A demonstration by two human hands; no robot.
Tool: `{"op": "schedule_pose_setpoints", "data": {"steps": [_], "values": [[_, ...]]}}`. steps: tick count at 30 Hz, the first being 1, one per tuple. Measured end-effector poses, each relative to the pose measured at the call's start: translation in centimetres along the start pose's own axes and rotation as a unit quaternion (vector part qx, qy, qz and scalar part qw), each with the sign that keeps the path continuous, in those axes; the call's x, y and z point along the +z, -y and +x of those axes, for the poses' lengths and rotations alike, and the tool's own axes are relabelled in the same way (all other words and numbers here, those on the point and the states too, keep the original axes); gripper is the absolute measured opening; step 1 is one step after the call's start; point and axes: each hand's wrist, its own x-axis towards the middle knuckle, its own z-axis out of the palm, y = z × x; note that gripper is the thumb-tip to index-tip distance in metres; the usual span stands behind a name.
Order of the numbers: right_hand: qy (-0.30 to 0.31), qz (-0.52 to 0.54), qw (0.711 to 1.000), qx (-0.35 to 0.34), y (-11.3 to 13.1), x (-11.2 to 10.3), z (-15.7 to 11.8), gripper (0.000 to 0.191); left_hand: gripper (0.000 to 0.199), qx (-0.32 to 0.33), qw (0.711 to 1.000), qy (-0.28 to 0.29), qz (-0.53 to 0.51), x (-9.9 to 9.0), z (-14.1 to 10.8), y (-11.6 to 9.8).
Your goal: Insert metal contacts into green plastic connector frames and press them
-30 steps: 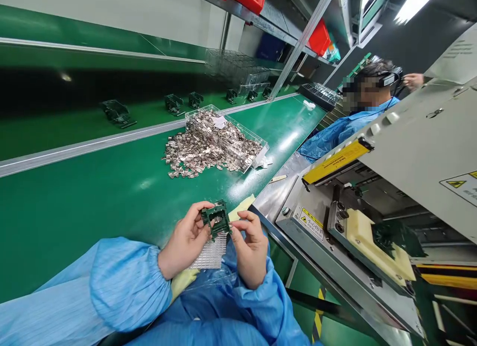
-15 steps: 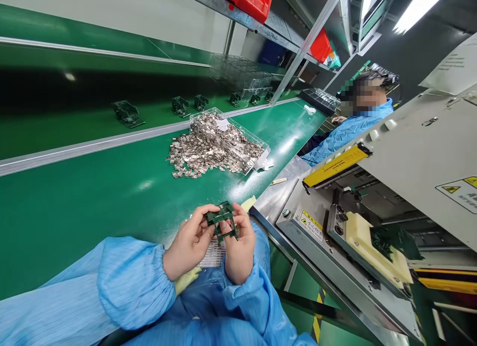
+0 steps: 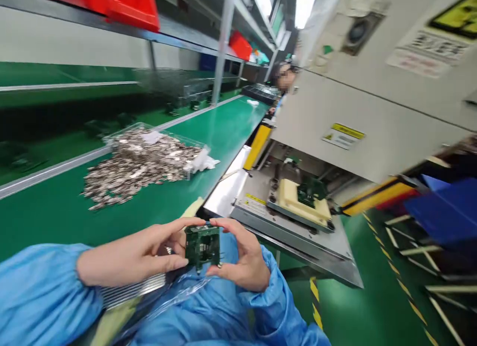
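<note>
A dark green part (image 3: 202, 245) is held between both hands above the lap. My left hand (image 3: 149, 249) grips its left side, thumb low and index finger along the top edge. My right hand (image 3: 240, 254) pinches its right side, with the index finger at the top corner and the thumb near the bottom. Left of the hands, on the green bench (image 3: 48, 202), lies a pile of small metal pieces (image 3: 141, 162), partly in a clear tray. To the right, a similar green part (image 3: 311, 192) sits on a cream fixture (image 3: 288, 199) in a machine.
The machine (image 3: 368, 122) with yellow guards stands at the right. Red bins (image 3: 132, 8) are on a shelf above the bench. More green parts stand blurred behind the pile. Another person (image 3: 286, 77) is partly visible at the far end. Blue bins (image 3: 447, 212) are at far right.
The view has turned right, so the machine shows more fully and the other person is mostly hidden. The green part has been turned, and both hands now hold it by its opposite sides.
</note>
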Motion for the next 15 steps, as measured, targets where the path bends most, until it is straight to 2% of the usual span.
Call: {"op": "schedule_pose_setpoints", "data": {"steps": [1,3,4,6,8,10,12,15], "values": [[-0.039,0.003,0.999,0.014,0.1,-2.0,-1.4,0.069,0.053,0.016,0.999,0.034,0.019,0.1,2.3,-1.1],[-0.171,0.006,0.984,0.045,0.4,-6.2,-4.7,0.069,0.048,0.081,0.992,0.036,0.094,1.3,7.7,-3.4],[-0.262,-0.002,0.964,0.049,0.5,-8.2,-6.4,0.068,0.046,0.127,0.983,0.013,0.136,2.5,10.6,-4.5],[-0.433,-0.050,0.899,0.040,0.8,-11.8,-9.4,0.064,0.051,0.218,0.957,-0.036,0.189,5.6,16.4,-6.6],[-0.528,-0.102,0.842,0.035,1.1,-14.6,-11.4,0.062,0.064,0.245,0.950,-0.061,0.186,8.8,21.4,-8.4],[-0.545,-0.132,0.826,0.045,1.2,-16.7,-12.3,0.062,0.077,0.235,0.957,-0.059,0.162,11.2,25.3,-9.7],[-0.533,-0.152,0.831,0.045,1.2,-18.4,-12.0,0.062,0.087,0.220,0.964,-0.046,0.140,12.5,27.5,-10.6],[-0.489,-0.199,0.848,0.039,0.8,-20.5,-9.5,0.064,0.096,0.206,0.971,-0.049,0.111,12.0,27.6,-11.1]]}}
